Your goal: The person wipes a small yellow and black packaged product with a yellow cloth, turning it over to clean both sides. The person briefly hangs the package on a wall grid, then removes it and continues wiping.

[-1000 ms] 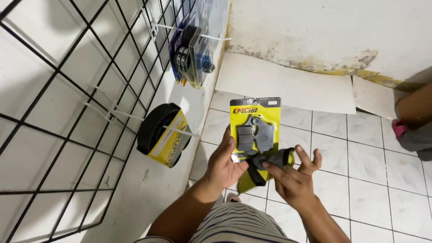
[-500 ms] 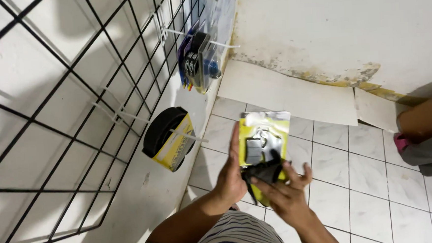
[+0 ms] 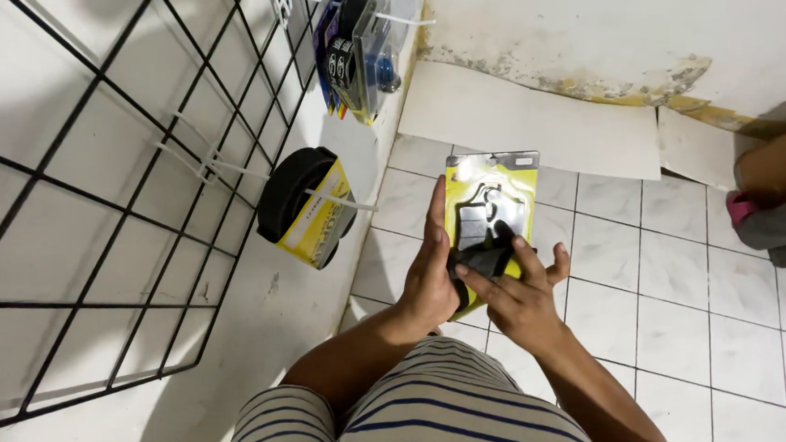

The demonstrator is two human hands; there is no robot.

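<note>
I hold a yellow blister pack with dark parts under clear plastic, upright over the tiled floor. My left hand grips its left edge, fingers stretched up along the side. My right hand presses on the lower front of the pack, where a black piece sits under my fingers. The pack's hang slot points up.
A black wire grid covers the tiled wall on the left, with white hooks. A black coiled item in a yellow sleeve hangs on one hook, more blister packs higher up. Another person's leg is at the right edge.
The pack has come nearer the wall grid and sits more upright. My left hand's fingers have stretched up along its edge; my right hand still works the lower front.
</note>
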